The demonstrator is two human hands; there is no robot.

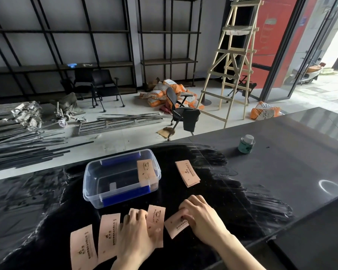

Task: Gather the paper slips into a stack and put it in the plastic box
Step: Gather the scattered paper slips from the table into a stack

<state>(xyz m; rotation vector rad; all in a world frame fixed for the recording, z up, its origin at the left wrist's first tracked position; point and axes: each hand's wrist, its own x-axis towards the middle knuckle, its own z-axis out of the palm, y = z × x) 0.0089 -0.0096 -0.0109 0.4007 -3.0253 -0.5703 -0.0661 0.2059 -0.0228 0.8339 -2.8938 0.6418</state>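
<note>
Several pale pink paper slips lie on the black table. A clear plastic box with blue handles stands open ahead; one slip leans against its right inner side. A small stack of slips rests to the right of the box. My left hand lies flat on slips near the front edge, partly covering one slip. Two more slips lie to its left. My right hand has its fingertips curled on the edge of another slip.
A small green-labelled can with a grey cap stands on the table at the far right. Beyond the table's far edge are metal bars on the floor, a black office chair and a wooden ladder.
</note>
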